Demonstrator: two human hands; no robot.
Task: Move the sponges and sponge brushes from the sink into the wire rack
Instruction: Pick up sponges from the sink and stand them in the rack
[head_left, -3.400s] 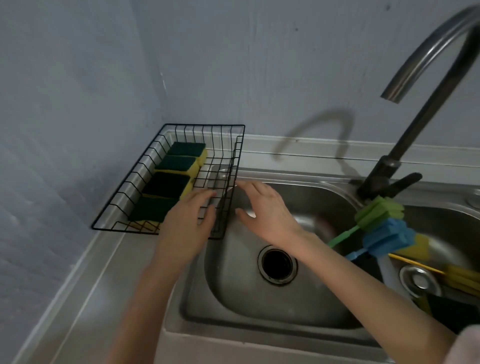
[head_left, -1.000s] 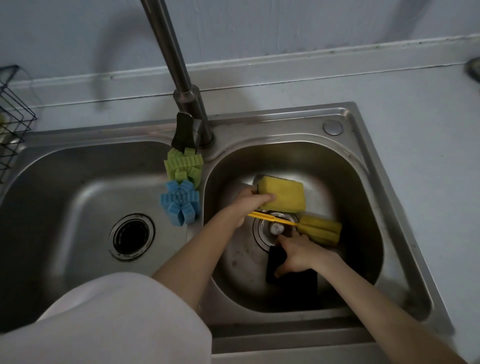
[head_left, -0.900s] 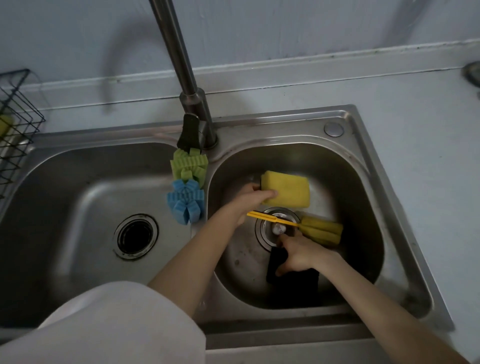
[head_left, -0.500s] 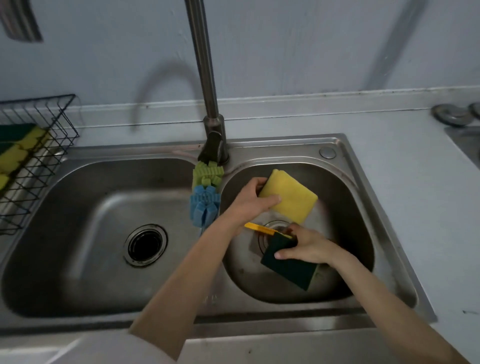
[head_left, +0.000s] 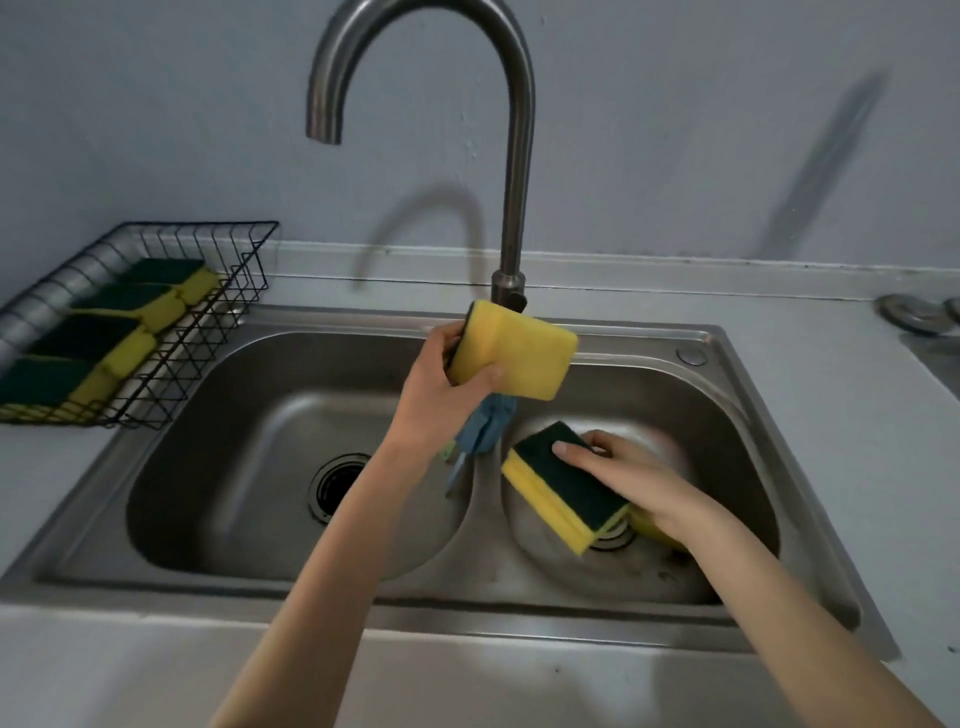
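Observation:
My left hand (head_left: 441, 387) grips a yellow sponge (head_left: 514, 351), yellow side up, held above the divider of the double sink (head_left: 753, 410). My right hand (head_left: 631, 480) holds a second sponge (head_left: 563, 486), green side up, tilted above the right basin's drain. A blue sponge brush (head_left: 485, 426) lies on the divider, mostly hidden behind my left hand. A yellow brush (head_left: 652, 530) peeks out under my right wrist. The black wire rack (head_left: 171, 358) stands on the counter at left with several green-and-yellow sponges (head_left: 111, 325) in a row.
A tall curved steel faucet (head_left: 514, 171) rises behind the divider, right behind the yellow sponge. The left basin has an open drain (head_left: 337, 483). Grey wall at the back, counter on the right with a metal lid (head_left: 914, 314) at its edge.
Both hands have lifted their sponges higher out of the right basin. The left hand moved its yellow sponge up toward the faucet. The camera tilted up, and more of the rack shows.

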